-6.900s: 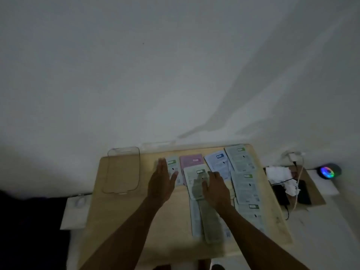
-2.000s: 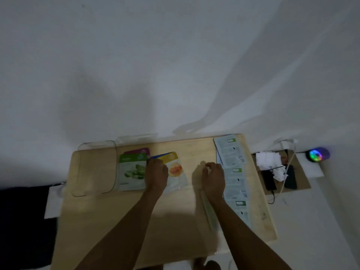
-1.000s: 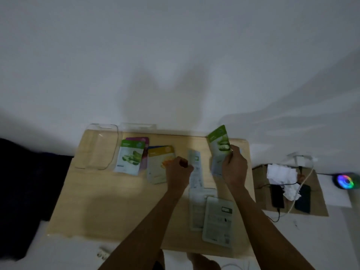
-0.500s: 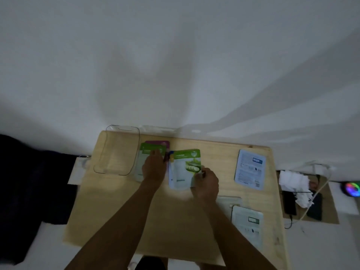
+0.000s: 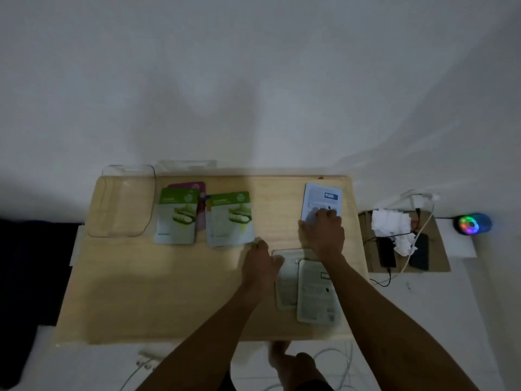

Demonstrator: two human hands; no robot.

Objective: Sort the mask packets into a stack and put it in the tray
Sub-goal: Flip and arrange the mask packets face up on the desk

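Right hand (image 5: 322,234) pressing flat on blue-labelled packet (image 5: 321,203); left hand (image 5: 260,261) loosely curled, empty, just below green packet (image 5: 229,218). Could slide, fumbling the pickup.

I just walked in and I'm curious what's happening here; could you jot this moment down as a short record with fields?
surface: wooden table
tray: clear tray at the table's far left, nothing in it
face-up packets: two green mask packets beside the tray, a purple packet showing under the left one
face-down packets: blue-labelled packet, two overlapping pale packets
right hand: fingers on the blue-labelled packet
left hand: at the corner of the right green packet; grip unclear
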